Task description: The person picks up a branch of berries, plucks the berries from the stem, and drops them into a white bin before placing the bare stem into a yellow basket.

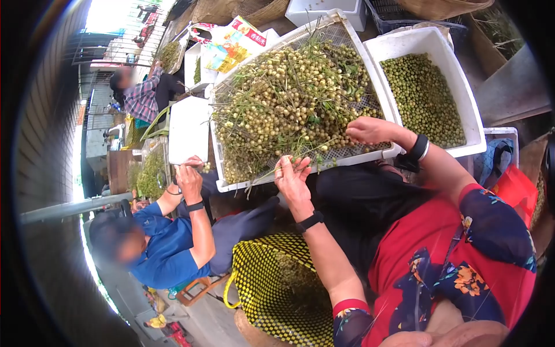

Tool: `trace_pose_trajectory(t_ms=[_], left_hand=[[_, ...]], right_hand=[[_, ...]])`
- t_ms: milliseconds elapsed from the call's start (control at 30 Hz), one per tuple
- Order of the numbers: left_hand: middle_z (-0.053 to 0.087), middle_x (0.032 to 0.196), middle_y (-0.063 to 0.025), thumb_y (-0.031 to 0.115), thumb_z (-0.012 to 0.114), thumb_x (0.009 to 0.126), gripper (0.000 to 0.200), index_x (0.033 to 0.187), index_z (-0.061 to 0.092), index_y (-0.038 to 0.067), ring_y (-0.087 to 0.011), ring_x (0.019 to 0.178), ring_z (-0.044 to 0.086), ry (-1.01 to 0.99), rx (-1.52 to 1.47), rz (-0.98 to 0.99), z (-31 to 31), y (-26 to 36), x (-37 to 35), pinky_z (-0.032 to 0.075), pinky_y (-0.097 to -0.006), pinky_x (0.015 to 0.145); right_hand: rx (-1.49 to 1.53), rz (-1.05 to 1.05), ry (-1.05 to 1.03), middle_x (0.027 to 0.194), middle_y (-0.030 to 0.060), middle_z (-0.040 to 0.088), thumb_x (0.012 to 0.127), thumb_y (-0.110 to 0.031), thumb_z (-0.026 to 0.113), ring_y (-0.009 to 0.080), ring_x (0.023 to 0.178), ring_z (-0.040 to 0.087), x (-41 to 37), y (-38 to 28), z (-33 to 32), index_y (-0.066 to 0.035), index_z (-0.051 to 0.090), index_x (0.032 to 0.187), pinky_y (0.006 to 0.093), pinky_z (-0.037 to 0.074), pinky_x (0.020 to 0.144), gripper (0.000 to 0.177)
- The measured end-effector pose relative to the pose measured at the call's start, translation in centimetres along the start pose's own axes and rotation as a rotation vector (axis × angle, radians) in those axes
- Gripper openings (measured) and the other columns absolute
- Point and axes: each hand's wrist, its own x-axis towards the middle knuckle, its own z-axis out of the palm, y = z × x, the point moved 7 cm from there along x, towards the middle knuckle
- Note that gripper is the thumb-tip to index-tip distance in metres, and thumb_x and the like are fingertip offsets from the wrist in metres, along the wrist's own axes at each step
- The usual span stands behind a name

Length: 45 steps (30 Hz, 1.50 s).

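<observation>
A slatted white tray [381, 155] holds a heap of small round pale fruits on stems [300, 98]. Over its near edge is my left hand [293, 178], palm up, with a thin green twig [306, 151] between the thumb and fingers. My right hand [370, 130] is closed above the tray's right part, close to the heap; what its fingertips hold is hidden. Beside the tray, to the right, stands a white foam box [471, 124] with loose green fruits [425, 98] in it.
A co-worker in a blue shirt [173, 246] sits at the left, hands near a white box lid [189, 130]. Another person in a checked shirt [141, 101] sits farther back. A yellow-black woven basket [260, 289] stands below my left forearm. A red bag [514, 191] lies at the right.
</observation>
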Motion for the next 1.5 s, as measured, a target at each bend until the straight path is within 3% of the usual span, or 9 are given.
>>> trace_pose_trajectory(t_ms=[167,333,567,667,700,867,933,1067,1500], left_hand=[[0.063,0.085,-0.0067,0.031,0.059,0.096,0.025,0.100,0.055,0.007,-0.0217,0.075,0.070,-0.026,-0.010,0.000,0.5,1.2,-0.7,0.057,-0.0284,0.056],[0.063,0.085,-0.0072,0.031,0.058,0.096,0.024,0.100,0.055,0.007,-0.0208,0.074,0.070,-0.032,-0.002,0.002,0.9,1.3,-1.2,0.058,-0.0281,0.055],[0.063,0.085,-0.0080,0.031,0.058,0.097,0.025,0.102,0.055,0.006,-0.0217,0.073,0.070,0.036,-0.045,0.045,-0.7,0.6,-1.0,0.058,-0.0283,0.054],[0.063,0.085,-0.0082,0.031,0.058,0.096,0.025,0.101,0.055,0.006,-0.0223,0.073,0.070,-0.005,-0.038,0.030,-0.6,0.5,-1.1,0.058,-0.0284,0.054],[0.063,0.085,-0.0080,0.031,0.059,0.096,0.025,0.101,0.055,0.006,-0.0223,0.073,0.070,-0.011,-0.038,0.017,-0.3,0.4,-1.2,0.058,-0.0285,0.055],[0.063,0.085,-0.0072,0.030,0.059,0.096,0.025,0.101,0.055,0.006,-0.0219,0.073,0.070,-0.059,-0.036,-0.011,1.2,0.3,-1.6,0.058,-0.0288,0.055],[0.064,0.084,-0.0067,0.030,0.058,0.097,0.023,0.100,0.056,0.007,-0.0213,0.073,0.070,-0.097,-0.026,-0.036,2.0,0.0,-1.6,0.058,-0.0289,0.055],[0.064,0.084,-0.0067,0.029,0.057,0.097,0.023,0.100,0.056,0.007,-0.0205,0.072,0.070,-0.133,-0.017,-0.053,2.4,-0.6,-1.5,0.058,-0.0292,0.056],[0.064,0.085,-0.0071,0.028,0.055,0.098,0.022,0.100,0.055,0.006,-0.0209,0.071,0.070,-0.103,0.022,-0.073,2.0,-1.9,-2.1,0.057,-0.0279,0.054]], right_hand=[[0.950,0.012,-0.194,0.086,-0.0021,0.064,0.095,-0.022,0.060,0.0064,0.068,0.061,-0.5,-1.6,3.6,-0.009,0.059,0.106,0.0218,0.050,0.053,0.017],[1.053,-0.070,-0.298,0.076,-0.0035,0.060,0.094,-0.029,0.063,0.0032,0.057,0.053,0.4,-3.6,6.9,-0.009,0.061,0.105,0.0168,0.037,0.045,0.023],[0.821,-0.074,-0.151,0.065,-0.0100,0.047,0.097,-0.036,0.057,-0.0008,0.049,0.034,0.5,-2.1,5.0,-0.014,0.060,0.094,0.0154,0.022,0.042,0.023],[-0.022,-0.548,0.322,0.079,0.0055,0.059,0.089,-0.018,0.064,0.0202,0.072,0.059,0.3,-3.5,0.8,-0.008,0.061,0.102,0.0338,0.047,0.059,0.017],[-0.450,-0.458,0.421,0.090,0.0123,0.060,0.083,-0.010,0.065,0.0324,0.090,0.060,-0.2,-3.8,0.3,-0.008,0.061,0.106,0.0428,0.048,0.079,0.024],[-0.541,-0.501,0.481,0.089,0.0079,0.061,0.089,-0.014,0.062,0.0266,0.087,0.061,1.5,-4.7,-0.5,-0.009,0.062,0.109,0.0388,0.049,0.078,0.021],[0.423,-0.319,0.062,0.089,0.0022,0.063,0.096,-0.027,0.058,0.0139,0.079,0.060,2.7,-4.8,1.3,-0.007,0.063,0.105,0.0298,0.049,0.069,0.023],[0.534,-0.262,-0.134,0.077,-0.0029,0.062,0.097,-0.042,0.055,0.0046,0.067,0.053,3.6,-4.2,3.3,-0.010,0.063,0.100,0.0202,0.043,0.059,0.033],[1.201,-0.166,-0.204,0.083,0.0022,0.065,0.095,-0.016,0.052,0.0055,0.064,0.058,2.8,-3.6,3.9,-0.008,0.057,0.111,0.0186,0.047,0.057,0.019]])
